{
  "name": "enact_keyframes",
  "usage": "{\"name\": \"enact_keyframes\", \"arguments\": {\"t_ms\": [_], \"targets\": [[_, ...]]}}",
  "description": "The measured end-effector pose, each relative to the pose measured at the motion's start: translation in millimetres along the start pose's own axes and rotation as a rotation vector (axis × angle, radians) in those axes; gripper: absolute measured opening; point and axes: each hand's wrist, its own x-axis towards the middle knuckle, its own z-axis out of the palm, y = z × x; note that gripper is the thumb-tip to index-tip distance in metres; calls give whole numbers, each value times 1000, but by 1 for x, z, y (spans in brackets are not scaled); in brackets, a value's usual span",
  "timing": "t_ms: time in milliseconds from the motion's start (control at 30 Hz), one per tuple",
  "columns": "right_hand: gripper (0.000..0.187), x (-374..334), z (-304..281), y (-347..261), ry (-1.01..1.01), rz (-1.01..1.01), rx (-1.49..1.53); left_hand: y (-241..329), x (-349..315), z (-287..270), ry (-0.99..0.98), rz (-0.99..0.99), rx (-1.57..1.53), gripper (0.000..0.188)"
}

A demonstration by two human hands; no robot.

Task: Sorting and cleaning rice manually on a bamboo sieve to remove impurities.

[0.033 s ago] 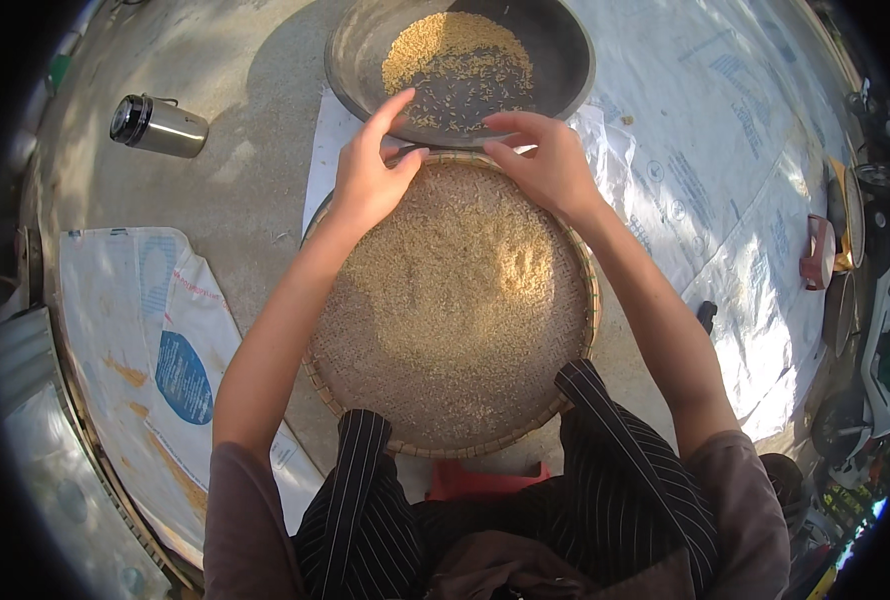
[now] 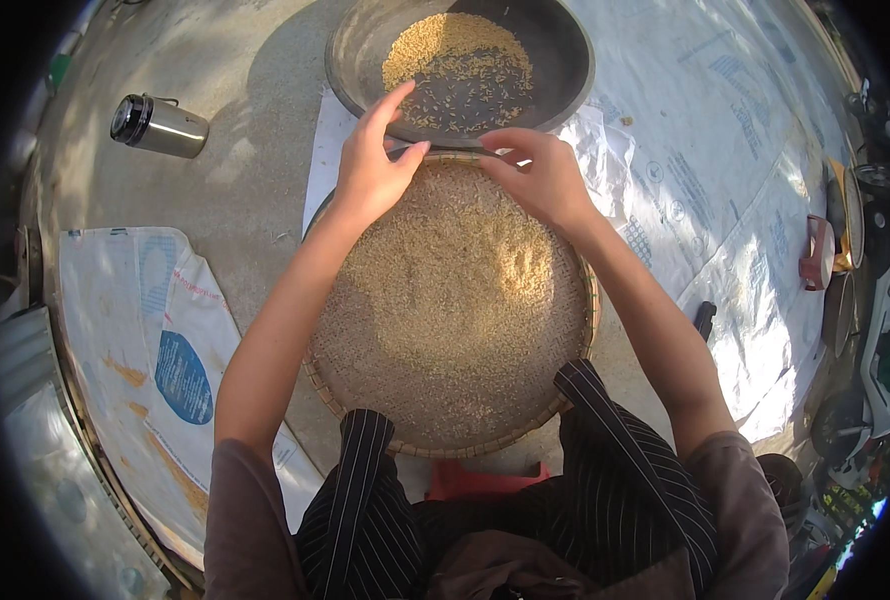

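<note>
A round woven winnowing tray (image 2: 350,385) with a bamboo rim lies in front of me, spread with pale grain (image 2: 445,300). Beyond it stands a dark, wide basin (image 2: 560,85) holding golden grain (image 2: 455,40) heaped on its far side and scattered nearer. My left hand (image 2: 377,160) is above the tray's far rim, open, index finger reaching over the basin's near edge and thumb apart. Opposite it, my right hand (image 2: 545,175) has thumb and fingertips drawn together in a pinch by the tray's far rim. Whatever it may hold is too small to make out.
A steel flask (image 2: 170,130) with a black lid lies at the far left. White printed sacks (image 2: 230,330) and a large pale sheet (image 2: 705,160) cover parts of the concrete. A red stool (image 2: 485,480) shows between my knees. Parked vehicle parts (image 2: 880,330) edge the right.
The right hand's spread fingers have come together into a pinch and dropped slightly toward the tray's rim. My left hand has shifted only slightly; tray and basin look the same.
</note>
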Motion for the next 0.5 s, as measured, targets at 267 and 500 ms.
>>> {"name": "enact_keyframes", "arguments": {"t_ms": [267,500], "targets": [[25,-44,-3,44,-35,5,-93,-2,-35,21,-704,35,686,15],[25,-49,1,58,-71,53,-120,-24,-51,21,-674,1,596,13]]}}
